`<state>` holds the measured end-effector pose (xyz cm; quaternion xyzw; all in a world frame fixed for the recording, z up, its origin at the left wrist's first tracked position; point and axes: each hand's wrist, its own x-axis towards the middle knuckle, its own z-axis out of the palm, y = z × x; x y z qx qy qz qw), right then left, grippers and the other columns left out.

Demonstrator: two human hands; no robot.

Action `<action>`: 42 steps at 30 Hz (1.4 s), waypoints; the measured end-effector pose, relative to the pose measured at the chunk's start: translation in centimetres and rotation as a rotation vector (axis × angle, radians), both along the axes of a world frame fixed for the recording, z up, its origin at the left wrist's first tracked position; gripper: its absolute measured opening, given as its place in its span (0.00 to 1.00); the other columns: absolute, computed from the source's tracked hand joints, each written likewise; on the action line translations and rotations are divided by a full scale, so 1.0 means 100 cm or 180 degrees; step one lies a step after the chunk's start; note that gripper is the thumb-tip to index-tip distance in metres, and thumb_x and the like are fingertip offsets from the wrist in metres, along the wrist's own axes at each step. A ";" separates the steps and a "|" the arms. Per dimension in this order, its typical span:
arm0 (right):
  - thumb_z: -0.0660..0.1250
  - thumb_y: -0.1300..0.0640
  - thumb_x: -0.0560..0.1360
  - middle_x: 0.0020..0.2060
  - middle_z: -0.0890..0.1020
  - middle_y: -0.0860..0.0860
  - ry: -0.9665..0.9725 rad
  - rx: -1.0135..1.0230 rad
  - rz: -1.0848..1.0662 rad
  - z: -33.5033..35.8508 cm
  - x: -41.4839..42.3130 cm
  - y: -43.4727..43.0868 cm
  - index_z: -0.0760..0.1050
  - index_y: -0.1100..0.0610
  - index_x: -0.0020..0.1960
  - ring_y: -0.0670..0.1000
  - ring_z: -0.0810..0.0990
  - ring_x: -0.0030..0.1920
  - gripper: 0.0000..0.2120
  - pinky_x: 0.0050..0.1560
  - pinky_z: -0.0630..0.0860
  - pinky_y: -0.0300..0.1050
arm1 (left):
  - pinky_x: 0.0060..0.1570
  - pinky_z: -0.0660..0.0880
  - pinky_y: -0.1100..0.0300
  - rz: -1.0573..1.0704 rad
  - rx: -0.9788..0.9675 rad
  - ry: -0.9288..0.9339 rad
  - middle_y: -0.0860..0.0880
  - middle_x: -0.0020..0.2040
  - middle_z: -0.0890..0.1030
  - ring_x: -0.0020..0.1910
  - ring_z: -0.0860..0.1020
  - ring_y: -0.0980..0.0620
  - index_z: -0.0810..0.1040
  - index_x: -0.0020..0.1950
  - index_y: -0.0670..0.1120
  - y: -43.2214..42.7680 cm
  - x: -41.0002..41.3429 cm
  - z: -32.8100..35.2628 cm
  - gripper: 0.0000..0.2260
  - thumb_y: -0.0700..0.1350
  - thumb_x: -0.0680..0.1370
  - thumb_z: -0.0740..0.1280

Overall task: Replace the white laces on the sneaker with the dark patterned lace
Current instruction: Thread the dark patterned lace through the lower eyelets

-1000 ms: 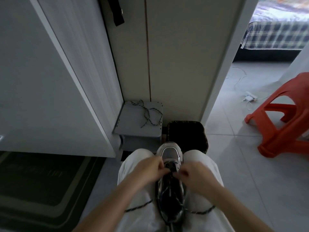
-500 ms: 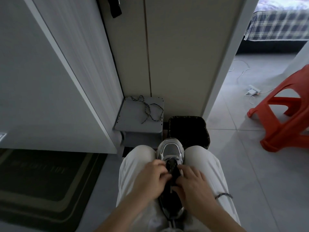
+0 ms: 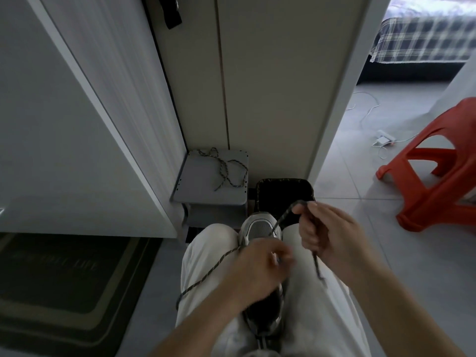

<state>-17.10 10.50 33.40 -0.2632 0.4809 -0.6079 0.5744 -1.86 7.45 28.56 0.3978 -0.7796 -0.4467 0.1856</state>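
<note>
Grey floor tiles (image 3: 360, 240) run out from under me, with a white cabinet (image 3: 77, 124) on my left, a red stool (image 3: 438, 181) off to the right and a dark mat (image 3: 64, 274) by the cabinet's foot. Ahead stands a small grey step (image 3: 206, 186) with a spare lace (image 3: 226, 171) coiled on it, and a black bin (image 3: 283, 191) just beside it.

My legs in pale trousers (image 3: 206, 258) clamp the sneaker (image 3: 260, 230) between the knees, toe pointing away from me. I see no white laces on it; the dark lace (image 3: 284, 217) already runs from the toe-end eyelets, so I judge I am lacing, near the start of the rows.

My right hand (image 3: 332, 235) is raised above the toe, fingers curled shut on one strand, which comes up taut from the shoe, loops over my fingertips and hangs out below my palm. My left hand (image 3: 260, 269) sits low over the tongue, blurred; the other strand trails from it across my left thigh towards the floor, but I cannot tell whether it is pinching that strand or just resting on it.

Next, I think, the right strand's tip must be found and fed through the next eyelet, keeping both sides even.
</note>
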 end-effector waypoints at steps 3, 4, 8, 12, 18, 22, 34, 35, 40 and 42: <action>0.58 0.58 0.77 0.27 0.71 0.53 -0.0213 -0.0230 0.0110 0.006 0.005 -0.007 0.79 0.62 0.43 0.48 0.67 0.27 0.13 0.26 0.64 0.38 | 0.40 0.67 0.72 -0.0665 0.0941 0.0454 0.60 0.39 0.76 0.37 0.73 0.68 0.71 0.44 0.57 0.025 -0.024 0.002 0.07 0.46 0.74 0.67; 0.57 0.58 0.78 0.27 0.71 0.53 -0.0100 -0.0235 0.0069 0.007 0.005 -0.010 0.79 0.61 0.42 0.48 0.67 0.27 0.14 0.27 0.63 0.38 | 0.40 0.68 0.73 -0.0615 0.1077 0.0592 0.59 0.37 0.76 0.36 0.73 0.68 0.72 0.45 0.56 0.029 -0.026 0.001 0.06 0.44 0.76 0.65; 0.61 0.56 0.78 0.20 0.68 0.45 0.1686 -0.0009 -0.0443 -0.001 -0.020 -0.013 0.76 0.54 0.32 0.45 0.63 0.24 0.16 0.24 0.60 0.33 | 0.31 0.66 0.62 -0.0175 0.1419 0.0790 0.55 0.25 0.70 0.25 0.67 0.58 0.74 0.40 0.52 0.024 0.001 -0.006 0.08 0.47 0.79 0.61; 0.63 0.53 0.76 0.25 0.75 0.42 0.4256 0.0534 0.0017 -0.026 -0.040 0.000 0.77 0.54 0.37 0.41 0.74 0.28 0.11 0.29 0.66 0.36 | 0.33 0.66 0.69 -0.0179 0.1038 -0.0057 0.59 0.28 0.75 0.29 0.72 0.64 0.78 0.44 0.49 0.007 0.038 -0.011 0.11 0.44 0.81 0.58; 0.61 0.53 0.78 0.40 0.80 0.44 0.3954 -0.0485 0.1275 -0.048 0.018 0.023 0.77 0.52 0.52 0.40 0.76 0.40 0.08 0.42 0.72 0.33 | 0.41 0.75 0.65 0.0115 -0.0025 -0.0647 0.56 0.38 0.83 0.36 0.79 0.60 0.79 0.44 0.54 0.001 0.024 -0.016 0.06 0.50 0.78 0.63; 0.61 0.54 0.78 0.37 0.81 0.45 0.3950 0.0081 0.1410 -0.071 0.011 0.019 0.80 0.52 0.50 0.42 0.77 0.38 0.08 0.39 0.70 0.33 | 0.40 0.73 0.64 0.0531 -0.0368 -0.0799 0.56 0.40 0.82 0.38 0.77 0.61 0.79 0.47 0.54 -0.010 0.016 -0.031 0.06 0.55 0.74 0.67; 0.61 0.48 0.73 0.35 0.78 0.46 0.4956 0.0591 0.0957 -0.089 -0.005 -0.005 0.79 0.50 0.41 0.45 0.76 0.39 0.10 0.36 0.72 0.42 | 0.48 0.66 0.61 0.0610 -0.1124 -0.1167 0.56 0.48 0.74 0.50 0.73 0.54 0.80 0.55 0.56 -0.014 -0.004 -0.074 0.10 0.51 0.76 0.63; 0.61 0.49 0.72 0.34 0.78 0.46 0.5012 0.0613 0.0981 -0.089 -0.005 -0.005 0.78 0.50 0.39 0.45 0.75 0.38 0.09 0.34 0.71 0.41 | 0.48 0.66 0.61 0.0655 -0.1081 -0.1120 0.57 0.48 0.73 0.50 0.73 0.55 0.79 0.55 0.56 -0.013 -0.004 -0.075 0.10 0.51 0.75 0.64; 0.61 0.49 0.69 0.27 0.72 0.45 0.5177 0.0740 0.1076 -0.083 -0.007 -0.009 0.69 0.50 0.31 0.46 0.69 0.33 0.10 0.26 0.58 0.37 | 0.49 0.66 0.62 0.0753 -0.0972 -0.1095 0.57 0.48 0.73 0.50 0.73 0.55 0.79 0.55 0.56 -0.012 -0.005 -0.078 0.11 0.50 0.75 0.64; 0.61 0.48 0.70 0.30 0.75 0.45 0.5277 0.0707 0.1130 -0.083 -0.007 -0.012 0.75 0.49 0.35 0.46 0.69 0.33 0.08 0.26 0.59 0.37 | 0.50 0.66 0.62 0.0754 -0.0945 -0.1135 0.57 0.49 0.73 0.51 0.72 0.56 0.79 0.56 0.57 -0.013 -0.005 -0.078 0.11 0.50 0.75 0.63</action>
